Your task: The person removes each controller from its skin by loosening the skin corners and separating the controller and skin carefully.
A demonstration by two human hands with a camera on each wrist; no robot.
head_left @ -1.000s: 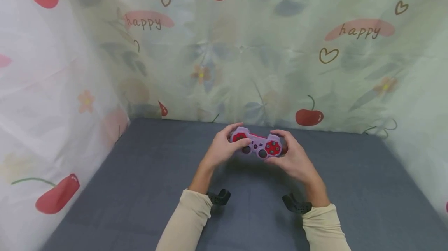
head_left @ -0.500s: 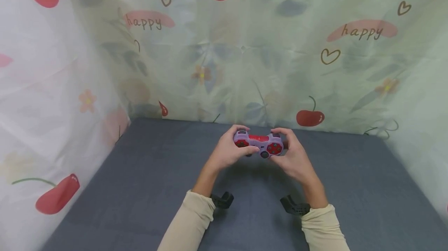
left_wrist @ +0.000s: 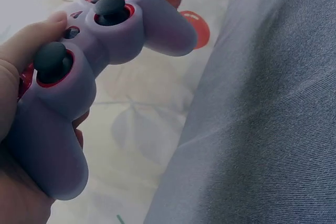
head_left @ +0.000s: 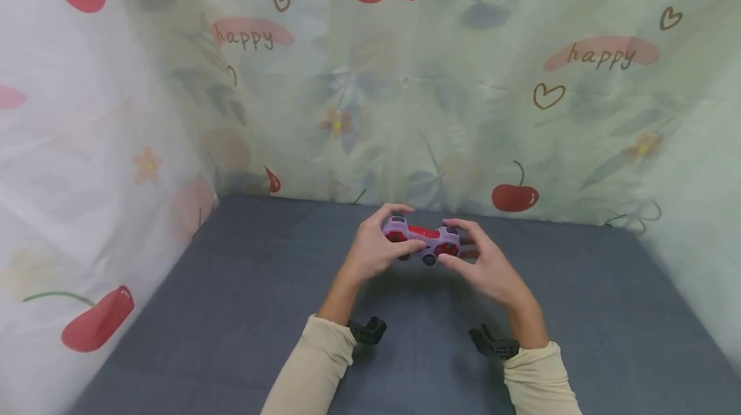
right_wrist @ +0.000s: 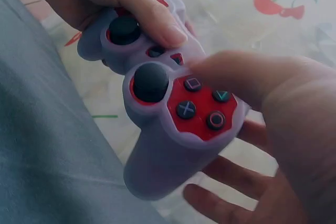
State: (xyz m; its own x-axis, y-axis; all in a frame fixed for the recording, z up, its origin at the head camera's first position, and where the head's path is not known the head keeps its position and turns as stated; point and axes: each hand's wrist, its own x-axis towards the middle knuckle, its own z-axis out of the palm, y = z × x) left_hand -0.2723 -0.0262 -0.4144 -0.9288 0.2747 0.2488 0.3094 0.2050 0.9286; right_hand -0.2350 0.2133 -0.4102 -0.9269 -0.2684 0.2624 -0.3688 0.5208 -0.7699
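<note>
A pale purple game controller (head_left: 421, 239) with red panels and dark thumbsticks is held above the table between both hands. My left hand (head_left: 372, 249) grips its left side, the thumb lying across the face near the middle buttons. My right hand (head_left: 485, 266) curls loosely about the right end, index finger at the top edge and thumb at the front. In the right wrist view, the right thumb (right_wrist: 236, 74) lies over the face beside the square button, while other fingers (right_wrist: 231, 177) spread behind the right handle. The right index fingertip is hidden in that view.
A grey cloth-covered table (head_left: 243, 312) lies beneath the hands. Behind and at the sides hangs a pale curtain (head_left: 370, 132) printed with cherries, hearts and flowers. Dark wrist mounts (head_left: 368, 331) sit on both wrists.
The controller's face has tipped away from the head camera, so its top edge shows more. The left thumb has slid toward the middle. A gap has widened between the right palm and the controller.
</note>
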